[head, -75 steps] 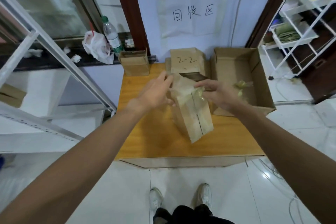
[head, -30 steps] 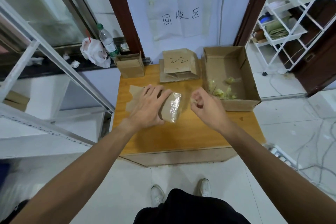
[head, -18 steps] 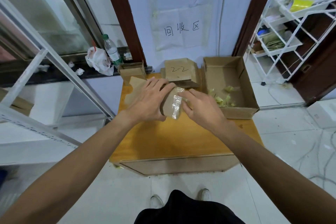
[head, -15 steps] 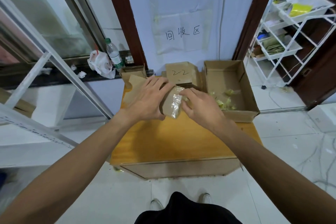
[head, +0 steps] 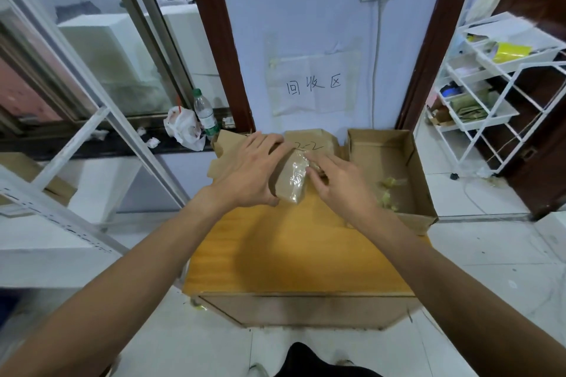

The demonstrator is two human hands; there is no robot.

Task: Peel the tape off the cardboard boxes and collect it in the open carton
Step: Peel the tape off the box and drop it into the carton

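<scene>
The person's left hand (head: 251, 171) grips a small cardboard box (head: 283, 184) from its left side, the fingers (head: 269, 141) curled over the top and the thumb wrapped under the near edge, holding it tilted just above the far part of the wooden desk (head: 291, 251). A band of clear tape (head: 296, 174), wrinkled and shiny, covers the box's right end. The right hand (head: 335, 182) sits against that taped end, its forefinger stretched along the upper edge and its thumb laid on the tape; whether a loose strip is pinched between them cannot be told. Just to the right, on the desk's far right corner, stands the open carton (head: 421, 174), and several crumpled yellowish tape pieces (head: 389, 191) lie on its floor. Behind the hands a closed box marked "2-2" (head: 312, 139) rests against the wall, and a flattened piece of cardboard (head: 222, 147) lies partly under the left hand. On the dark ledge to the left stand a water bottle (head: 205, 113) and a white plastic bag (head: 182, 128). A paper sign (head: 314, 86) with handwritten characters hangs on the wall, and a white wire rack (head: 490, 86) stands at the right.
</scene>
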